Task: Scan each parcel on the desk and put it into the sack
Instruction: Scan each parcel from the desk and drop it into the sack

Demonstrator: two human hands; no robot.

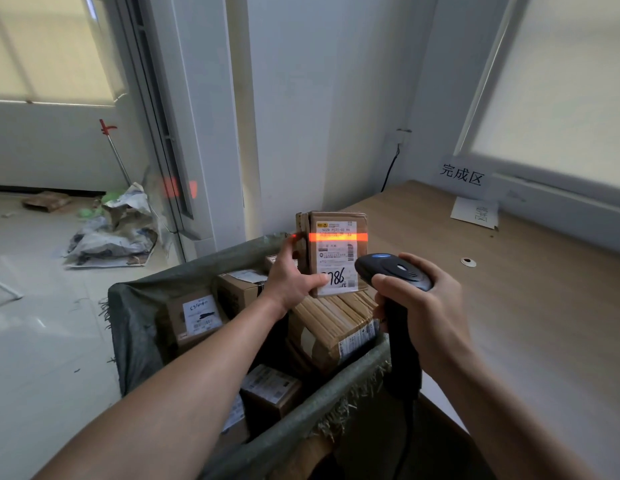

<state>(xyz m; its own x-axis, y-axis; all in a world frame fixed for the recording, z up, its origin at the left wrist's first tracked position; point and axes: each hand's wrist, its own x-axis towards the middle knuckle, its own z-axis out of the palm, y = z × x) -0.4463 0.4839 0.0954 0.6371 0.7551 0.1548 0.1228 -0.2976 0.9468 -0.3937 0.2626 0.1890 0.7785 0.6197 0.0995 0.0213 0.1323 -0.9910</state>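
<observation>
My left hand (pixel 290 276) grips a small cardboard parcel (pixel 332 251) upright above the sack, its white label facing me. An orange scan line crosses the top of that label. My right hand (pixel 419 303) holds a black handheld scanner (pixel 393 271) by its handle, its head pointing at the parcel from the right. The grey-green sack (pixel 138 323) stands open below, beside the desk's left edge, with several cardboard parcels (pixel 332 327) inside.
The wooden desk (pixel 509 306) spreads to the right, with a paper sign (pixel 474 211) and a small round cap (pixel 468 261) on it. Crumpled bags and scraps (pixel 111 230) lie on the floor at left, near a red-handled pole (pixel 114 150).
</observation>
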